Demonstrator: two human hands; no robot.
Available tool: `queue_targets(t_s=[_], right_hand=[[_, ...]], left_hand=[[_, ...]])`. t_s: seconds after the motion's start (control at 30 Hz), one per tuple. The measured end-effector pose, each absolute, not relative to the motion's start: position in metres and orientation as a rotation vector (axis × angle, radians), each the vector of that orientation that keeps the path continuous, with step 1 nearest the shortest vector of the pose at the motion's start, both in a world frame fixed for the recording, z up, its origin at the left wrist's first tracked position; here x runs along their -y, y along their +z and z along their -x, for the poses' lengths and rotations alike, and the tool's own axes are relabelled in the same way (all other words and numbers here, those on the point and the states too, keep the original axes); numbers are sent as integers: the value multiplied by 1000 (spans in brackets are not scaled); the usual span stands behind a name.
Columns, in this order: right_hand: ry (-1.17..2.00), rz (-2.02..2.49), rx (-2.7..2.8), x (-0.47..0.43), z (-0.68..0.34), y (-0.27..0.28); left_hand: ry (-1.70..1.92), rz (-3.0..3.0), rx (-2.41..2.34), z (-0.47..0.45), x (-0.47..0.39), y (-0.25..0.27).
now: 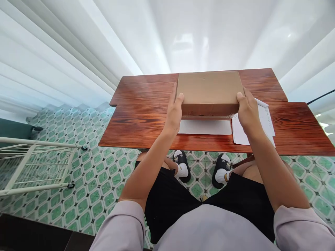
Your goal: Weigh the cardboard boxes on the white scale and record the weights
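A closed brown cardboard box point(210, 88) is held level between my two hands over the wooden table. My left hand point(175, 111) grips its left end, thumb on the top edge and fingers along the side. On the right end, my right hand point(248, 106) has its thumb on the top edge, while its other fingers are mostly hidden. Under the box's near side lies a flat white sheet or panel point(205, 127), partly covered. Several papers with handwriting point(240, 130) rest beneath my right hand and wrist.
The reddish-brown table point(141, 120) has a stepped outline at both sides. A white curtain point(199, 35) hangs behind it. To the left, a white wheeled metal rack point(39, 167) lies over the green patterned floor point(89, 195). My slippered feet are below the table.
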State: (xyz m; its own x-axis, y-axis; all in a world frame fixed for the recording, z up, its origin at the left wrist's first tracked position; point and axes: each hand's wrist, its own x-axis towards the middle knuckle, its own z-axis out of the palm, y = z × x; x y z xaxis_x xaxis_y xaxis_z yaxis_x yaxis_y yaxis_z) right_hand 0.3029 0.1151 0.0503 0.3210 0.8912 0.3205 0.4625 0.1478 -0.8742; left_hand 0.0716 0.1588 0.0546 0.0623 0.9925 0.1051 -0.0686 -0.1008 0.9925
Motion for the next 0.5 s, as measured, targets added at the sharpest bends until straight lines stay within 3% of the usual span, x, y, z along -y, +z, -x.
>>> queue_targets(t_s=[0.5], right_hand=[[490,1576,1310,-109,-310,31]], left_hand=[[1273,-1296,-1089,-75,-162,23]])
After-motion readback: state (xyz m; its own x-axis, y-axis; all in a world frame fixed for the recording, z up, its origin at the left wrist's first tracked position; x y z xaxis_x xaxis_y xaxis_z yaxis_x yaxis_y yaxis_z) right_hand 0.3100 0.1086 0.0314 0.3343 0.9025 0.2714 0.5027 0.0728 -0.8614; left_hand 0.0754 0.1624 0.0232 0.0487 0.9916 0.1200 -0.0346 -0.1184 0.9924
